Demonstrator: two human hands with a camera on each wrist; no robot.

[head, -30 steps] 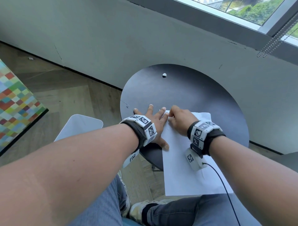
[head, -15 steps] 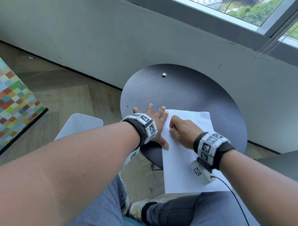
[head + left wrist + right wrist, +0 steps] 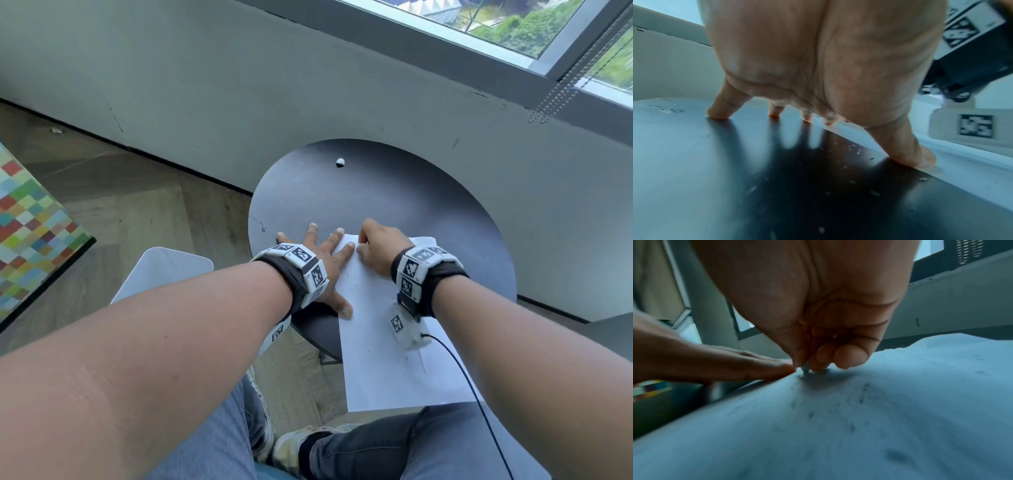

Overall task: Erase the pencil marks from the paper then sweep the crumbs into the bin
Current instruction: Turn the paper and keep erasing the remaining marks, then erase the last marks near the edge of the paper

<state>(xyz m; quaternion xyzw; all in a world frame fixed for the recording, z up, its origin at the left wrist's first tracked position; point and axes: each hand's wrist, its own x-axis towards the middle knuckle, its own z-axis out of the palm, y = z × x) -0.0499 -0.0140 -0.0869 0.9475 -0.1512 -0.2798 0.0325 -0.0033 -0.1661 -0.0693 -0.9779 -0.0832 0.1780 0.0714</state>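
A white sheet of paper point(image 3: 376, 359) lies on the round black table point(image 3: 394, 198), its near end hanging over the edge. My left hand point(image 3: 320, 255) lies flat with spread fingers, thumb and two fingertips pressing the paper's left edge point(image 3: 962, 170). My right hand point(image 3: 370, 241) is curled at the paper's far left corner, pinching a small eraser point(image 3: 805, 369) whose tip touches the sheet beside my left forefinger. Dark crumbs point(image 3: 861, 395) dot the paper point(image 3: 859, 443), and pale crumbs point(image 3: 851, 149) lie on the table under my left palm.
A white bin point(image 3: 164, 274) stands on the wooden floor below the table's left side. A small white lump point(image 3: 340, 162) sits at the table's far side. The grey wall runs close behind. My knees are under the paper's near end.
My right hand drew back toward me along the paper, then pushed forward again to the far left corner. The left hand stayed pressed in place.
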